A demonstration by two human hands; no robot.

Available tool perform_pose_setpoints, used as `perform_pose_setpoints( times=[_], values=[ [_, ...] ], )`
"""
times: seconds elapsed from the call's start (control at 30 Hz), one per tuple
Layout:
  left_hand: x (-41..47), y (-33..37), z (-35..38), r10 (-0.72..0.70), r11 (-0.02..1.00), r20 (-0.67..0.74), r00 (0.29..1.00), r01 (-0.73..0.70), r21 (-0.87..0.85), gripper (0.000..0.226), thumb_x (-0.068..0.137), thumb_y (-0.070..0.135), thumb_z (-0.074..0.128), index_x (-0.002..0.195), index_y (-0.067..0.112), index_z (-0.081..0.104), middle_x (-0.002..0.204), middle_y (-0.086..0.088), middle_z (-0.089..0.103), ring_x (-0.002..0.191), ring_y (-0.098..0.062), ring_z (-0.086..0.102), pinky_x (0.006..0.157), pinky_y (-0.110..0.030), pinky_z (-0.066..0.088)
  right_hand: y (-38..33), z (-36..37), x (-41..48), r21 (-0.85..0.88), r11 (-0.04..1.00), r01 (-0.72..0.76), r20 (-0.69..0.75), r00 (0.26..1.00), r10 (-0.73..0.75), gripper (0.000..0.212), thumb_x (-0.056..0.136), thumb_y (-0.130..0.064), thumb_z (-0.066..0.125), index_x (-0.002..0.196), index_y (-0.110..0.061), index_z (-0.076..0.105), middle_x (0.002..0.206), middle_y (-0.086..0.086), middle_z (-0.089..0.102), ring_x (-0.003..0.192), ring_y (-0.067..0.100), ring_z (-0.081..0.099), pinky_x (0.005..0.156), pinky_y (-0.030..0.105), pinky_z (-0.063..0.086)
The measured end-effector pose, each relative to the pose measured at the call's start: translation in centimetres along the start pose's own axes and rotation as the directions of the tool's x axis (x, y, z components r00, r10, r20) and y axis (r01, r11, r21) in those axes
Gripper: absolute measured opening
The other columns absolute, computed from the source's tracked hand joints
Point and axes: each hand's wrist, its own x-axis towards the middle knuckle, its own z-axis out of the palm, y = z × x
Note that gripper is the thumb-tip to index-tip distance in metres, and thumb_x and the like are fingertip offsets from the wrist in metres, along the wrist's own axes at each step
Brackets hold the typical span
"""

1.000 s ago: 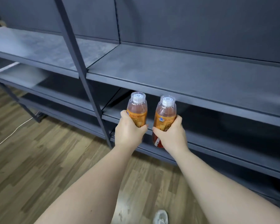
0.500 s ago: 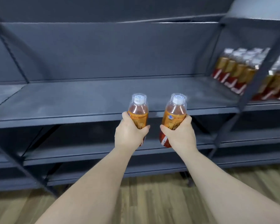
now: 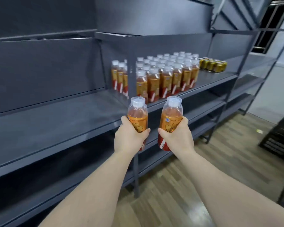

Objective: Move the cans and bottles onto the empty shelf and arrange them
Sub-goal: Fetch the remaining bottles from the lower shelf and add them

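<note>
left hand [image 3: 129, 138] fingers curled round left bottle [image 3: 137, 115] mid-label | right hand [image 3: 177, 139] same on right bottle [image 3: 171, 113] | both caps up, in air before shelf [image 3: 56, 125] | likely full, weighty, slick plastic: grip mid-body

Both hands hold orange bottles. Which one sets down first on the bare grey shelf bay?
Likely left. The left hand grips its clear-capped orange drink bottle by the bare grey metal shelf; the right hand sits beyond the upright post.

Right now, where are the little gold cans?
In the head view the gold cans sit upper right, on the stocked shelf, just right of the crowd of bottles and toward its back.
</note>
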Motion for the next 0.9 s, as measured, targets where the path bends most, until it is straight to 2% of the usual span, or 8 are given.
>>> perform_pose_setpoints(
  times=[0.07,0.2,0.47,0.6,0.73,0.9],
  values=[
    [0.8,2.5,3.2,0.026,1.000,0.033,0.999,-0.026,-0.002,0.070,0.076,0.059,0.078,0.121,0.027,0.034,0.108,0.006,0.054,0.102,-0.022,0.064,0.083,-0.041,0.059,1.8,-2.3,2.0,0.003,0.999,-0.040,-0.049,0.998,0.041,0.063,0.080,-0.043,0.079,0.118,-0.029,0.031,0.107,-0.007,0.052,0.094,0.014,0.057,0.077,0.030,0.051],
    [2.5,6.7,8.9,0.095,0.995,0.143,0.985,-0.090,-0.043,0.066,0.074,0.059,0.078,0.113,0.029,0.034,0.110,0.005,0.058,0.099,-0.022,0.063,0.083,-0.043,0.058,4.9,-5.8,5.6,0.008,0.993,-0.117,-0.118,0.986,0.117,0.059,0.080,-0.042,0.077,0.116,-0.028,0.032,0.103,-0.009,0.054,0.083,0.008,0.055,0.063,0.026,0.044],
    [8.9,13.2,19.0,0.239,0.970,0.272,0.932,-0.217,-0.110,0.069,0.074,0.062,0.077,0.115,0.029,0.034,0.106,0.007,0.052,0.091,-0.014,0.055,0.083,-0.038,0.058,9.4,-10.4,14.5,0.037,0.977,-0.208,-0.280,0.937,0.210,0.061,0.079,-0.041,0.080,0.117,-0.031,0.033,0.107,-0.007,0.054,0.092,0.016,0.056,0.074,0.031,0.045],
    [12.4,16.3,22.6,0.293,0.955,0.325,0.899,-0.258,-0.147,0.067,0.074,0.060,0.078,0.111,0.029,0.032,0.103,0.007,0.051,0.091,-0.017,0.056,0.083,-0.039,0.057,10.4,-12.2,19.3,0.029,0.967,-0.251,-0.328,0.912,0.247,0.069,0.080,-0.039,0.080,0.130,-0.023,0.037,0.115,-0.001,0.057,0.097,0.020,0.056,0.078,0.031,0.043],
    [15.3,19.1,25.9,0.348,0.937,0.348,0.870,-0.308,-0.168,0.065,0.076,0.056,0.078,0.108,0.028,0.029,0.101,0.006,0.049,0.088,-0.017,0.052,0.083,-0.038,0.054,12.1,-13.5,23.5,0.014,0.970,-0.244,-0.385,0.894,0.230,0.069,0.078,-0.041,0.081,0.128,-0.021,0.038,0.115,0.000,0.059,0.100,0.022,0.059,0.082,0.037,0.049],
    [17.7,22.4,30.2,0.368,0.930,0.371,0.853,-0.326,-0.173,0.066,0.076,0.057,0.078,0.113,0.026,0.033,0.103,0.006,0.051,0.091,-0.018,0.054,0.085,-0.041,0.056,14.4,-15.5,28.3,0.016,0.967,-0.256,-0.410,0.880,0.240,0.066,0.079,-0.041,0.081,0.126,-0.022,0.038,0.111,-0.002,0.058,0.096,0.019,0.058,0.078,0.034,0.046]
  ],
)
